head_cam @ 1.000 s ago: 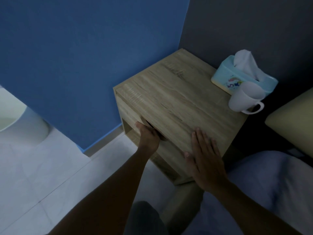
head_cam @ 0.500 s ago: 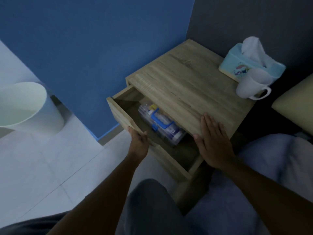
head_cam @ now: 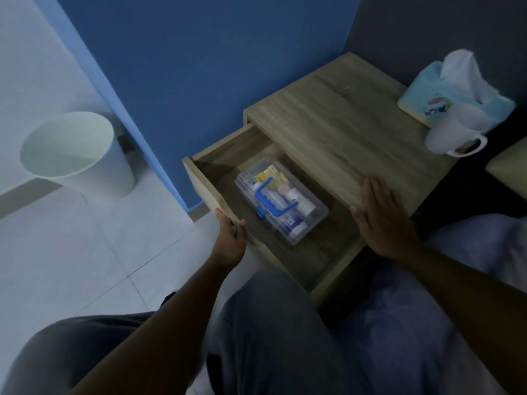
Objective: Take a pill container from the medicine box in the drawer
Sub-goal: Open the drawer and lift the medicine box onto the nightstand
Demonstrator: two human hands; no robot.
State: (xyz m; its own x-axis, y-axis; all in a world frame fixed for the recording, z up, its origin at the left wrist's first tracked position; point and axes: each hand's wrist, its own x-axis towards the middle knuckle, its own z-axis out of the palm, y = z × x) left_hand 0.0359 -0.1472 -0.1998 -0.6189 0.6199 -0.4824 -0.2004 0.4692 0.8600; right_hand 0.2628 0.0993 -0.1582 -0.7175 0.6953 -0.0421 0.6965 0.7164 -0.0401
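The wooden bedside cabinet's drawer (head_cam: 204, 186) stands pulled far out. Inside lies a clear plastic medicine box (head_cam: 310, 223) with a blue handle and a blue latch, its lid closed. Small white pill containers (head_cam: 306, 207) and yellow packs show through the lid. My left hand (head_cam: 230, 238) grips the drawer's front panel at its top edge. My right hand (head_cam: 380, 218) rests flat, fingers spread, on the front edge of the cabinet top (head_cam: 342, 132). Neither hand touches the box.
A blue tissue box (head_cam: 433, 101) and a white mug (head_cam: 453, 132) stand at the cabinet's back right. A white waste bin (head_cam: 74, 155) sits on the tiled floor to the left, by the blue wall. My knees are just below the drawer.
My left hand has pulled the drawer from shut to wide open, baring the medicine box. My right hand has stayed on the cabinet top. The view has shifted to the left.
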